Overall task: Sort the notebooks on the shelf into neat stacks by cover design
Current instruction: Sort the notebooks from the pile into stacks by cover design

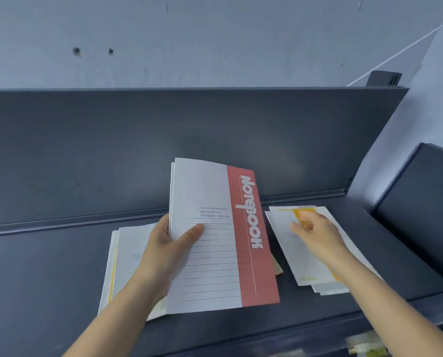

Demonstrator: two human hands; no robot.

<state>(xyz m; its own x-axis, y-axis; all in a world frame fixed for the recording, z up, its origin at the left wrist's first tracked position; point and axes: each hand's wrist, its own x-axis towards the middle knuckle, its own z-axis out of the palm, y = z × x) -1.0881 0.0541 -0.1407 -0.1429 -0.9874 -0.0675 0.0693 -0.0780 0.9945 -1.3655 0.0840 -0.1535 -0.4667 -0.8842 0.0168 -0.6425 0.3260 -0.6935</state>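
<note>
Left hand [167, 243] clamped on a small bundle of white lined notebooks with a red spine band reading "Notebook" [215, 240], thumb across the front cover, fingers behind, bundle lifted and tilted above the dark grey metal shelf [47, 274]. Beneath and left of that hand, a loose stack of white notebooks with yellow edging [122, 256], lying flat on the shelf. Right hand [315, 233] reaching forward, fingers loosely curled and resting on the top cover of a fanned pile of white notebooks with a yellow band [305, 264] (motion blur; actual pinch impossible to tell). Red-banded bundle between the two hands, apart from the right-hand pile.
</note>
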